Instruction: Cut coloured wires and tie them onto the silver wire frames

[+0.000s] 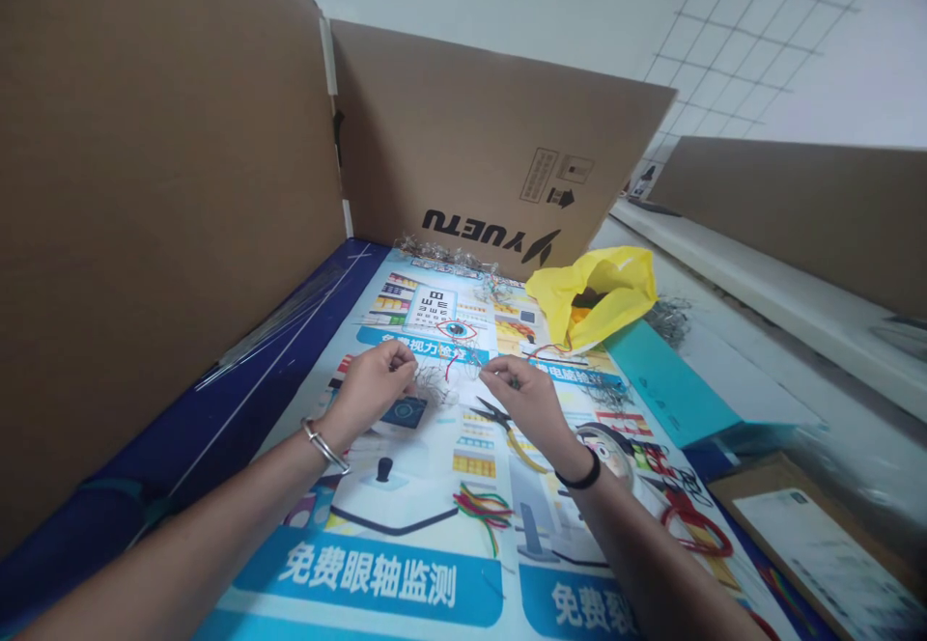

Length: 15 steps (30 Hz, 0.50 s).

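Observation:
My left hand (pixel 375 377) and my right hand (pixel 522 392) are raised a little above a printed poster (pixel 406 564) on the table. Both are pinched shut, fingertips facing each other. Between them runs a thin red cord (pixel 455 351) with fine silvery wire (pixel 435 382) bunched under it. A silver bangle sits on my left wrist and a black band on my right. Small black pliers (pixel 493 415) lie on the poster just below my right hand.
Cardboard walls (pixel 159 197) close off the left and back. A yellow plastic bag (pixel 595 298) lies at the back right beside a teal box (pixel 670 385). Coloured cords (pixel 484 508) lie in the middle, red cords (pixel 691 523) at the right. Wire bits (pixel 441 255) line the back.

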Motion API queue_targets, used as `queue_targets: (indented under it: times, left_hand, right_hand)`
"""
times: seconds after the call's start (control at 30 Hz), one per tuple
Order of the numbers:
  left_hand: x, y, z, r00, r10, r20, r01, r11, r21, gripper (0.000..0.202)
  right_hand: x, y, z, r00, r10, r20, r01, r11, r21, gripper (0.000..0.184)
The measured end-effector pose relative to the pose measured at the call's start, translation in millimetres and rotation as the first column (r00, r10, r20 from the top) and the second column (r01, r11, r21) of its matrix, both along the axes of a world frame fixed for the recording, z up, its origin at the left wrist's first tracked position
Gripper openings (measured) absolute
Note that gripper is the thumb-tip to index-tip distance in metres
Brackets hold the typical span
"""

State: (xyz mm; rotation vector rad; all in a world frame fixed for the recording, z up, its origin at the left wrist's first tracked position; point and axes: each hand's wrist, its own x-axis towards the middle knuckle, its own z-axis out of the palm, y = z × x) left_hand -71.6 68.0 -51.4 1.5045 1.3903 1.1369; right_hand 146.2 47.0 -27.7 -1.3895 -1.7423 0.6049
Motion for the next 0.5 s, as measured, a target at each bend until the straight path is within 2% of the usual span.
queue_targets:
  times: [0.13,0.27,0.4,0.5]
  left_hand:
    - [2,-2,2.8,0.999,0.029,-0.028,-0.028,0.999,0.020,0.010]
    - [4,-8,8.3,0.988,0.059,-0.140,-0.042,0.992,0.123,0.011]
    - [6,-13,12.5,0.962,0.109,-0.250,-0.056,0.976,0.210,0.010]
    - [8,-15,13.5,0.973,0.115,-0.201,-0.066,0.970,0.233,0.011]
  right_hand:
    - [1,-2,-7.0,0.996,-0.034,-0.079,0.030,0.999,-0.046,0.015]
    - [0,-4,-16.2,0.989,-0.089,-0.121,0.081,0.994,-0.071,0.015]
    - [-3,-4,-24.8,0.984,-0.113,-0.137,0.108,0.993,-0.042,0.020]
    - [-5,-6,-26.9,0.982,-0.138,-0.132,0.141,0.990,0.017,0.021]
